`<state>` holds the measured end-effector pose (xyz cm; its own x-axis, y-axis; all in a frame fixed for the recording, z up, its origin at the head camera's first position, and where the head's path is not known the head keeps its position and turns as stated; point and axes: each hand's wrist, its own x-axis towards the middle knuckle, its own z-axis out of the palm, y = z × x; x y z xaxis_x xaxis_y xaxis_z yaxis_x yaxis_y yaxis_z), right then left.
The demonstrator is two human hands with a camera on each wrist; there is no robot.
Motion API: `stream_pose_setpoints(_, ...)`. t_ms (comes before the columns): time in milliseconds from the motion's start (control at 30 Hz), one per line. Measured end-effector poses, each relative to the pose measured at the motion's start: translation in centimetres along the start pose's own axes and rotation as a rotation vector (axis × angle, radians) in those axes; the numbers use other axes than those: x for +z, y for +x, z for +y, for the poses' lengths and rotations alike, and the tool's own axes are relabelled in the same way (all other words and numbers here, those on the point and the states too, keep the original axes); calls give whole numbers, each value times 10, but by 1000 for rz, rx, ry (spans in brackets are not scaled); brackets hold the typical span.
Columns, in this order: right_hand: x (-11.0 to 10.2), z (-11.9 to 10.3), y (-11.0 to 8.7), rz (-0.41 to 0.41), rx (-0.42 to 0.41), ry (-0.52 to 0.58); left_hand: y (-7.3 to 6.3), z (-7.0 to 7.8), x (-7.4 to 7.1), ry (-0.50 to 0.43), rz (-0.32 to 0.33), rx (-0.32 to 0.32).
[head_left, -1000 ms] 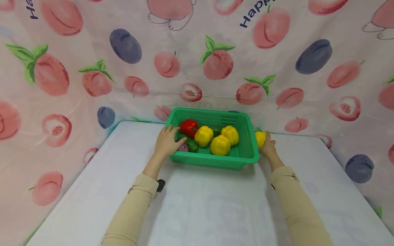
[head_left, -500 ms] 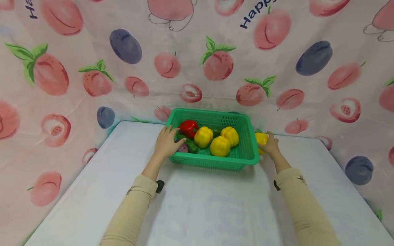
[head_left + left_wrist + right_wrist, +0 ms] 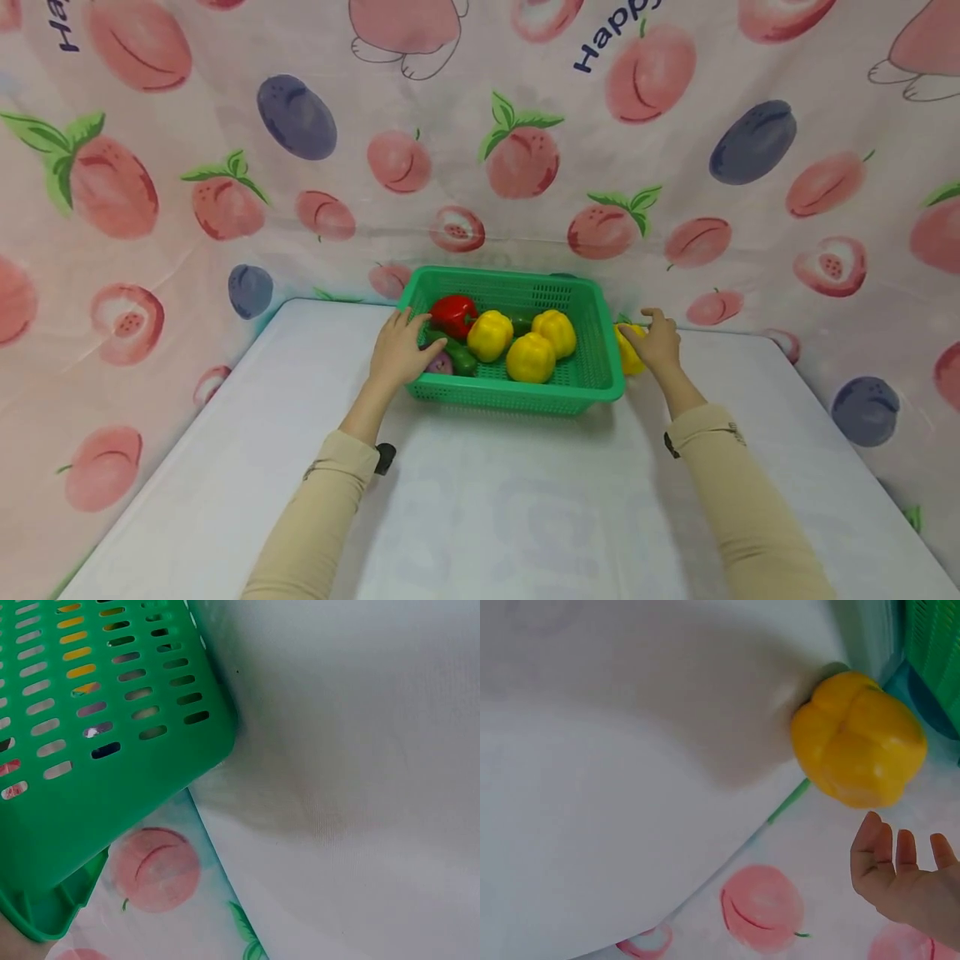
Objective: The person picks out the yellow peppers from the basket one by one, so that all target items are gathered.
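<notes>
A green plastic basket (image 3: 517,393) stands at the back of the table. It holds a red bell pepper (image 3: 453,316), three yellow bell peppers (image 3: 491,336), dark green vegetables (image 3: 461,358) and a purple one (image 3: 441,363). My left hand (image 3: 396,350) rests over its left rim with fingers spread and the thumb reaching inward; the fingertips are partly hidden. Outside the right wall sits another yellow bell pepper (image 3: 859,742), partly covered by my right hand (image 3: 660,346) in the head view. In the right wrist view, that hand's fingers are parted, apart from the pepper.
The white table (image 3: 480,500) runs back to a peach-printed cloth (image 3: 465,125) that hangs behind the basket. A dark band (image 3: 386,458) shows at my left wrist. The table's back edge lies just behind the basket.
My right hand has opened away from the yellow bell pepper beside the basket, which now sits a little nearer the front. My left hand has stayed at the basket's rim.
</notes>
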<state>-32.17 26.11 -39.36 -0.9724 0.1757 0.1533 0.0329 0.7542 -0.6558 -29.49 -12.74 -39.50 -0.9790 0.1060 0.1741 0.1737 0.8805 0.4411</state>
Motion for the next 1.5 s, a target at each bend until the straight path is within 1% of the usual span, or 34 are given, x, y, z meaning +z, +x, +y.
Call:
stream_pose_setpoints(100,-4,-5,1,9,-27,11,0,0,0,-1,-2,-4)
stream_pose_setpoints(233,-9,-13,1,-2,-69,16,-1,-1,0,-1,-8,-12)
stream_pose_setpoints(467,-13,-29,4,-29,-186,3,-3,1,-1,-13,-8,-15)
stream_pose_setpoints(567,-13,-38,5,-52,-224,-3,-2,2,-3,-16,-3,-15)
stream_pose_setpoints(667,-15,-49,4,-105,-246,-16,-1,3,-4,-14,2,-14)
stream_pose_setpoints(767,-18,-61,4,-177,-261,-50,-1,3,-5,-14,5,-14)
stream_pose_setpoints(900,-20,-75,5,-312,-280,-114,-1,3,-5,-16,4,-9)
stream_pose_setpoints(1000,-19,-84,5,-418,-308,-161,-2,2,-4,-10,-8,-14)
stream_pose_setpoints(1067,-18,-89,5,-465,-338,-187,-3,1,-3,-6,-15,-18)
stream_pose_setpoints(1200,-16,-100,5,-539,-396,-256,-4,-1,-1,-6,-10,-13)
stream_pose_setpoints(1333,-15,-112,7,-616,-443,-350,-3,0,-1,-4,-9,-9)
stream_pose_setpoints(1500,-10,-128,9,-683,-459,-360,-2,0,-1,-9,-13,-11)
